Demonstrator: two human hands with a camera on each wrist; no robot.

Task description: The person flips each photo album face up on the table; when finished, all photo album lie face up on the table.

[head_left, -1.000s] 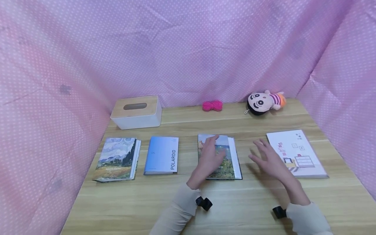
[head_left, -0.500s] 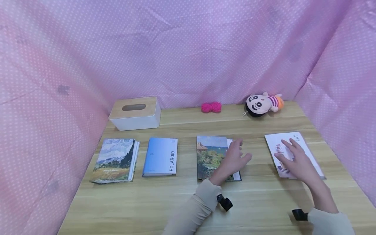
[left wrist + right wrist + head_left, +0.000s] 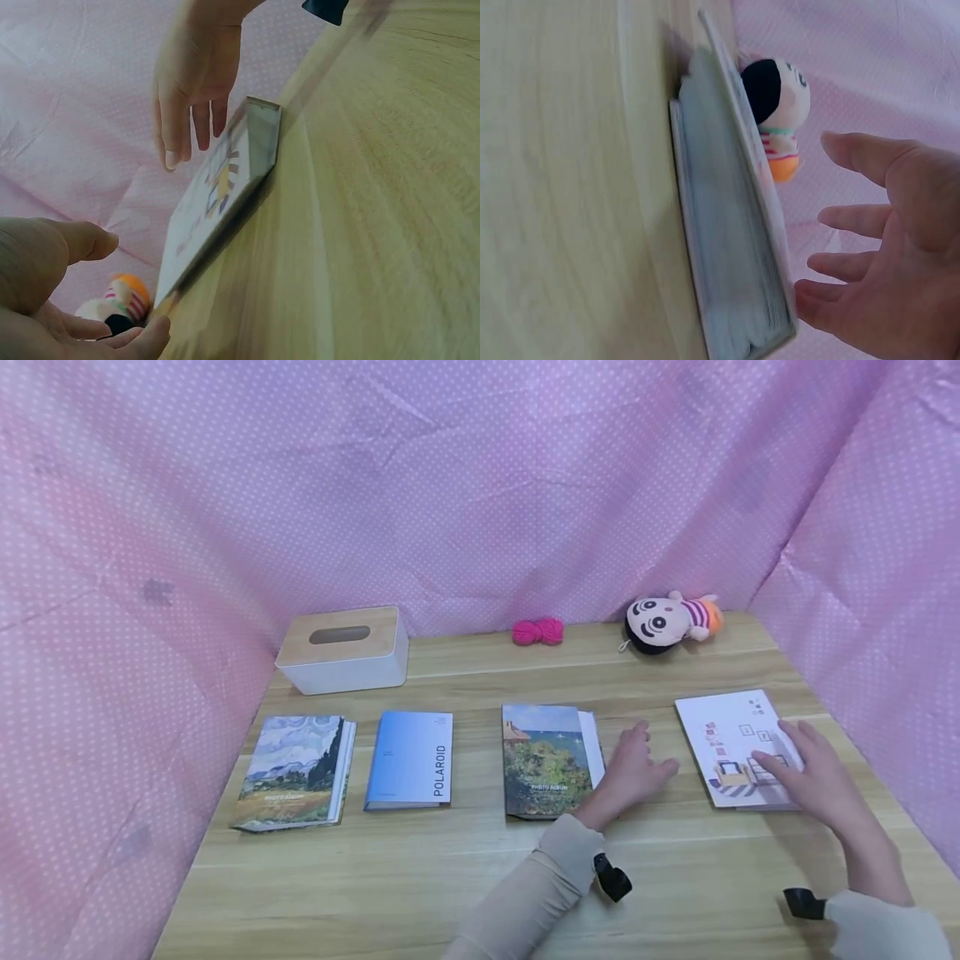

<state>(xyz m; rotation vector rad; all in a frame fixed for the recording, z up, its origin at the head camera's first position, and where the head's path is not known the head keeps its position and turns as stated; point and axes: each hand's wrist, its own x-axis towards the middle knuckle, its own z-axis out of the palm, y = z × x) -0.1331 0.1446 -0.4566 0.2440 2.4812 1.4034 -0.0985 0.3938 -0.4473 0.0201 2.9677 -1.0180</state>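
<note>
A white album (image 3: 720, 722) with a drawn room on its cover lies at the right of the table. My right hand (image 3: 821, 777) is over its right part, thumb and fingers spread and holding nothing. In the right wrist view the fingertips (image 3: 810, 289) come close to the cover's edge, and the thick stack of pages (image 3: 720, 217) faces the camera. My left hand (image 3: 633, 768) hovers between this album and a photo album (image 3: 543, 760) with a seaside painting, fingers loosely bent around nothing. In the left wrist view the left hand (image 3: 37, 292) is near the white album's (image 3: 214, 187) far end.
Further left lie a blue Polaroid album (image 3: 408, 760) and a photo album (image 3: 292, 768) with a wheat-field painting. Along the back stand a tissue box (image 3: 345, 660), pink yarn (image 3: 537, 631) and a plush doll (image 3: 667, 622). Pink dotted cloth (image 3: 480, 493) hangs behind the table (image 3: 337, 885).
Both hands have moved right. The left went from over the seaside album to beyond its right edge; the right crossed over the white album to its right side. The albums look unmoved.
</note>
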